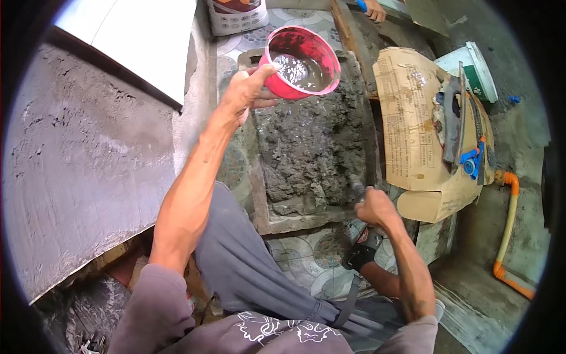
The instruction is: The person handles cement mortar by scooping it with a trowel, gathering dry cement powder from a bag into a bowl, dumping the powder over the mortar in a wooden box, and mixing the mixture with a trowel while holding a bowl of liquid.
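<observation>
My left hand (244, 91) is closed on the rim of a pink plastic bucket (306, 91), tipped towards me, with grey, watery liquid inside. The bucket is above a shallow mixing trough (259, 206) filled with wet grey mortar (306, 147). At the trough's near right corner, my right hand (377, 207) is wrapped round a tool handle (358, 190). The tool's working end is at or in the mortar, and I cannot make out its shape.
Right of the trough lies flattened cardboard (407, 135) bearing a metal trowel (453, 121) and a blue-orange tool (473, 159). Behind it lies a white-green bucket (474, 71). Another person's hand (374, 10) shows at the top. A bag (239, 17), large white panel (135, 41) and orange-yellow pipe (506, 230) stand around.
</observation>
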`<action>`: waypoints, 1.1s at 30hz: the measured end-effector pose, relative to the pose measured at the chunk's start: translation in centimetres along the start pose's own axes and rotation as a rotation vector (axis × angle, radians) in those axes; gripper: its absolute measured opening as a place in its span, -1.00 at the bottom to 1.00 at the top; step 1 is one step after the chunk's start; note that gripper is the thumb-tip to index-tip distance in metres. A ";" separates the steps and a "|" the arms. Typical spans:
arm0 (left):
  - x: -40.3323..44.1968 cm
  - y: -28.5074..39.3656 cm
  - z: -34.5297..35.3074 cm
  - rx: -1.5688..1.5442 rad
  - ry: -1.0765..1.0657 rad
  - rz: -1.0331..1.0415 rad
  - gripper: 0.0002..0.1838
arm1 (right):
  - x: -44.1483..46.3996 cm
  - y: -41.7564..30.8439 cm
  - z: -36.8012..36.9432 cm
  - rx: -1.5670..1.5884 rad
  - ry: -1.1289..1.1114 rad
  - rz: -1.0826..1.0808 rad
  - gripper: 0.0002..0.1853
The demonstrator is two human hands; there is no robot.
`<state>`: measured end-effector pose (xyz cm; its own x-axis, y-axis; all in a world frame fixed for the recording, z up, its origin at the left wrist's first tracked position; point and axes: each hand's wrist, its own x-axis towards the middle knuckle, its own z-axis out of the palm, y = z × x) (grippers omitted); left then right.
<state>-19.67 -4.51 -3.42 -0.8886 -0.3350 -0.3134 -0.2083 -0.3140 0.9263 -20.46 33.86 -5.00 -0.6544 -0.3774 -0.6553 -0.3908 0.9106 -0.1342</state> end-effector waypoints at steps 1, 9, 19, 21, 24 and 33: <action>0.0 -0.2 -0.2 0.013 0.010 0.009 -0.40 | -1.1 -0.8 -0.4 -0.008 0.032 0.004 -0.54; -0.6 0.9 -1.3 -0.042 0.060 0.031 -0.29 | 3.3 -8.9 3.7 -0.093 0.180 -0.210 -0.51; -3.4 2.3 -2.2 0.000 0.143 0.031 -0.26 | 17.0 -5.3 0.6 -0.388 0.218 -0.325 -0.54; -3.6 2.6 -2.2 -0.028 0.152 0.040 -0.24 | 16.5 -6.9 0.7 -0.203 0.180 -0.310 -0.48; -3.2 2.6 -2.9 -0.031 0.161 0.060 -0.22 | 9.4 -10.2 -8.8 0.193 -0.267 -0.033 -0.44; -3.8 2.9 -2.2 -0.010 0.186 0.038 -0.31 | 26.7 -1.2 -8.2 -0.034 0.471 0.047 -0.53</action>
<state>-15.95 -6.10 -0.03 -0.8050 -0.5047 -0.3119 -0.1706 -0.3066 0.9364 -42.73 21.31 -16.26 -0.8911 -0.3782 -0.2510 -0.3694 0.9255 -0.0829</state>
